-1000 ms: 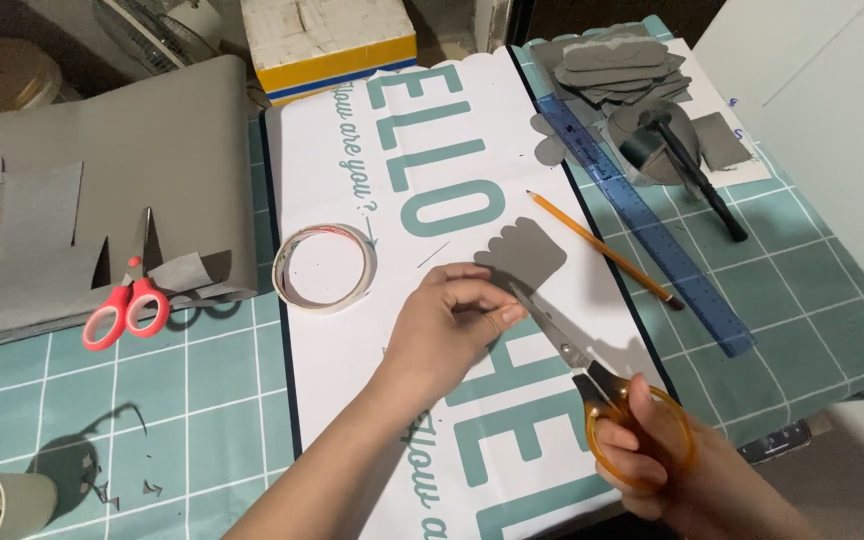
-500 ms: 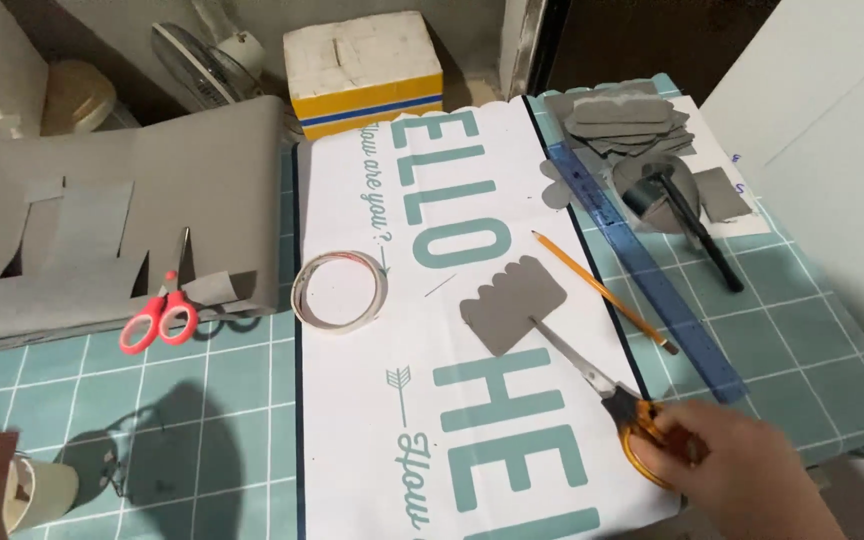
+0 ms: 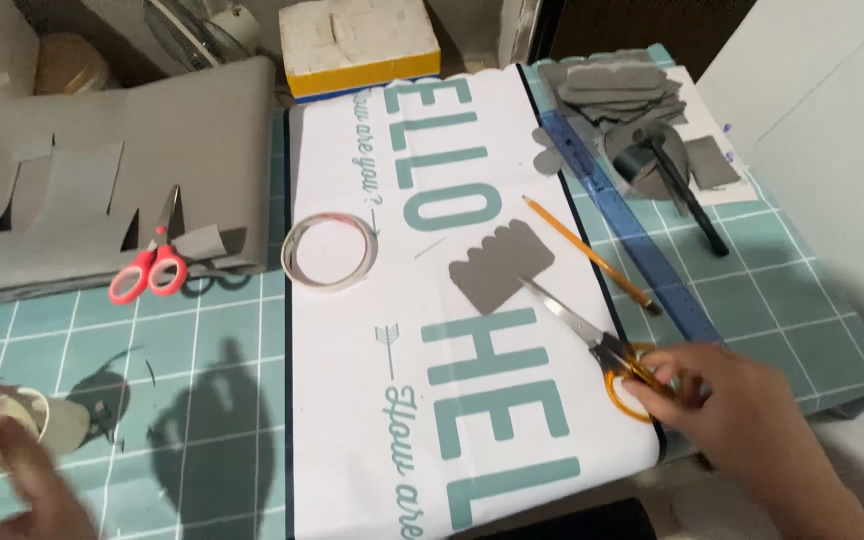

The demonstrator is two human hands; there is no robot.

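Our right hand (image 3: 742,420) has its fingers curled narrow through the orange plastic loops of the steel-bladed scissors (image 3: 602,345), holding them low so the thin blades lie flat on the white printed banner sheet (image 3: 352,330). Just past the blade tips rests a grey foam piece with one scalloped edge (image 3: 500,265), soft and matte, touching the blades.

Our left hand (image 3: 7,460) is blurred at the near corner; its fingers seem to close around a small cream roll of tape (image 3: 32,415), though we cannot tell how tightly.

Beyond the right fingers lie a yellow wooden pencil (image 3: 592,255) and a long blue plastic ruler (image 3: 632,240), side by side. Well apart, towards the left fingers, sit a flat ring of tape (image 3: 330,250), red-handled scissors (image 3: 149,272) and a large grey foam sheet with notches cut out (image 3: 102,180), all on the teal gridded cutting mat (image 3: 212,350) covering the bench.
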